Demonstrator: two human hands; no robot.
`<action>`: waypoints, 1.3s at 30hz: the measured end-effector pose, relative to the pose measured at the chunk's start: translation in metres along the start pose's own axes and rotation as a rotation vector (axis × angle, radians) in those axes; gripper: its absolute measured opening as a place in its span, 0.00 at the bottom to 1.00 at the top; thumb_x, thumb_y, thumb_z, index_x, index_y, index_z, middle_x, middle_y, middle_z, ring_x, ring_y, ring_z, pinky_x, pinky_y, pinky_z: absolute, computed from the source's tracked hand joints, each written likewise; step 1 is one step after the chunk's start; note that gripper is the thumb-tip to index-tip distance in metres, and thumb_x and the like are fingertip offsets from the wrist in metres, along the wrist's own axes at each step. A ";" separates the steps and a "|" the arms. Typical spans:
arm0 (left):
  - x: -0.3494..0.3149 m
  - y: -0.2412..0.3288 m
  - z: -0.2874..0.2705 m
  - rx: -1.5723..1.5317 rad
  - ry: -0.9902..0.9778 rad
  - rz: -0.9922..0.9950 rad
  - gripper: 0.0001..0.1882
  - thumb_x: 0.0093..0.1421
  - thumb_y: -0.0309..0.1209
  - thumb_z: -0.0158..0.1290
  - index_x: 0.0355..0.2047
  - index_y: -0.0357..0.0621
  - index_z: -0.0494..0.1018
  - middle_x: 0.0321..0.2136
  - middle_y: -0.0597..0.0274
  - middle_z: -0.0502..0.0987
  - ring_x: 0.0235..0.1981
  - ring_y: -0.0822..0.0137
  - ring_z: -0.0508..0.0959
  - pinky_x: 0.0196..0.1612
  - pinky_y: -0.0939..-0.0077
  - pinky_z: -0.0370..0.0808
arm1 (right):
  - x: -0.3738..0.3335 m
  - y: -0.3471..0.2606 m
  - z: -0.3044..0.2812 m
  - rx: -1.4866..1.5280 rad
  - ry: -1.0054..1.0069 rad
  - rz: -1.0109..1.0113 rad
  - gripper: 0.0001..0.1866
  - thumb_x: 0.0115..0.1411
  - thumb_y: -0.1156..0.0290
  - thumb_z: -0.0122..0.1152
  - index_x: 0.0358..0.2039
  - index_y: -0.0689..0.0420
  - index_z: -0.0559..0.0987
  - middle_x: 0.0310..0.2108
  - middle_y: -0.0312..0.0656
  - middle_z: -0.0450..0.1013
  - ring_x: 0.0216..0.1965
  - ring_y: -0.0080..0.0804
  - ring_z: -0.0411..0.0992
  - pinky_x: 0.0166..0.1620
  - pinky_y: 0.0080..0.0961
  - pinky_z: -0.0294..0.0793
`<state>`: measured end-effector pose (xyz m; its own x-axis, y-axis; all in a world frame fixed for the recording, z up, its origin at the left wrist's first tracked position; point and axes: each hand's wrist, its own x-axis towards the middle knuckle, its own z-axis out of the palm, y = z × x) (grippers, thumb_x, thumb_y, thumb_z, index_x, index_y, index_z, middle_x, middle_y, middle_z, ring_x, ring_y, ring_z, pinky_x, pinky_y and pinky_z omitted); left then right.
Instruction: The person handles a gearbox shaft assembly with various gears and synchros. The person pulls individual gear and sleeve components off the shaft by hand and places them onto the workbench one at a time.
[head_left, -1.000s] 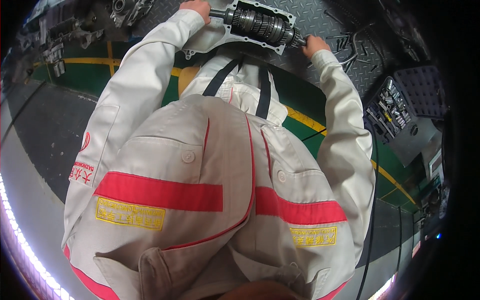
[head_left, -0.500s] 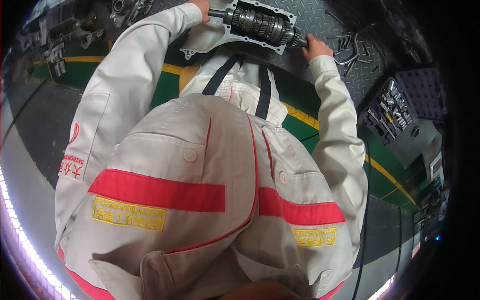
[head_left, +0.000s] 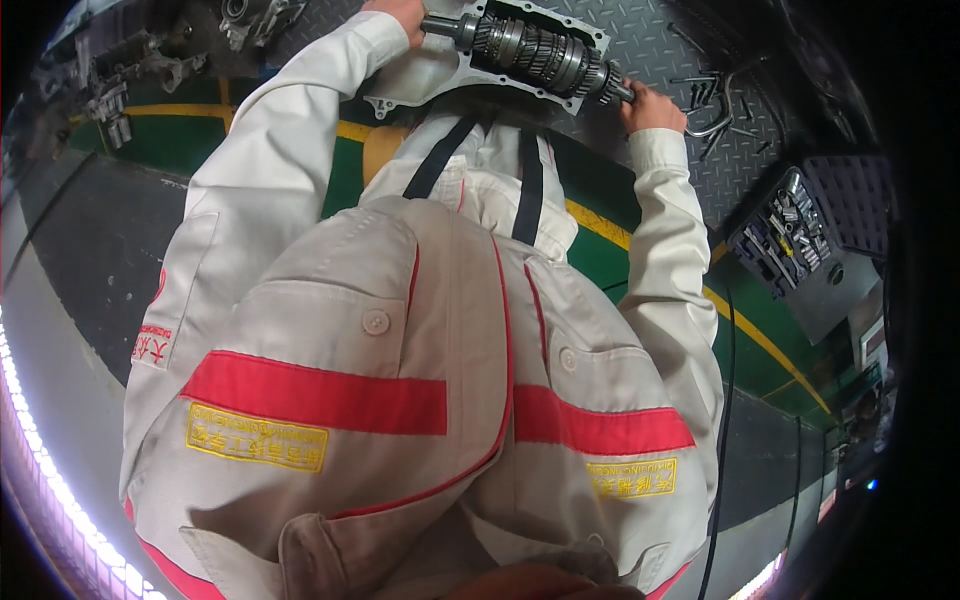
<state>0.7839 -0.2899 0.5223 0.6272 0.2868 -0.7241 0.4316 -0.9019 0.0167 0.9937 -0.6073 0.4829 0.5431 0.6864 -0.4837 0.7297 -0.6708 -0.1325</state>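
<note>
A steel gear shaft (head_left: 530,52) packed with toothed gears lies lengthwise over an open cast-metal gearbox housing half (head_left: 432,82). My left hand (head_left: 402,18) is closed around the smooth left end of the shaft, partly cut off by the upper edge of the picture. At the opposite end, the fingers of my right hand (head_left: 655,108) wrap the shaft's short tip, just beyond the housing's right wall. Bolt holes line the housing's pale rim. Most of its cavity is hidden beneath the gears.
Loose bolts and a bent metal bar (head_left: 722,118) lie right of my right hand on the grey tread-plate surface (head_left: 650,45). An open socket tool case (head_left: 790,235) stands further right. Metal parts (head_left: 120,75) occupy the far left.
The shaft's right end and my right hand have shifted a little right and nearer. The housing also appears slightly further right. Both hands keep their hold on the shaft.
</note>
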 end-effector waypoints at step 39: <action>-0.188 -0.009 -0.024 -0.213 0.985 0.112 0.11 0.52 0.35 0.58 0.17 0.47 0.74 0.14 0.63 0.71 0.15 0.61 0.72 0.18 0.74 0.68 | -0.170 -0.085 -0.153 0.100 -0.135 0.076 0.15 0.46 0.64 0.65 0.36 0.50 0.81 0.27 0.45 0.76 0.31 0.47 0.74 0.35 0.37 0.73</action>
<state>0.6775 -0.3278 0.6747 0.8850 0.4300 0.1784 0.3841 -0.8910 0.2422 0.9033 -0.6240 0.7083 0.5298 0.5929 -0.6064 0.6398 -0.7488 -0.1731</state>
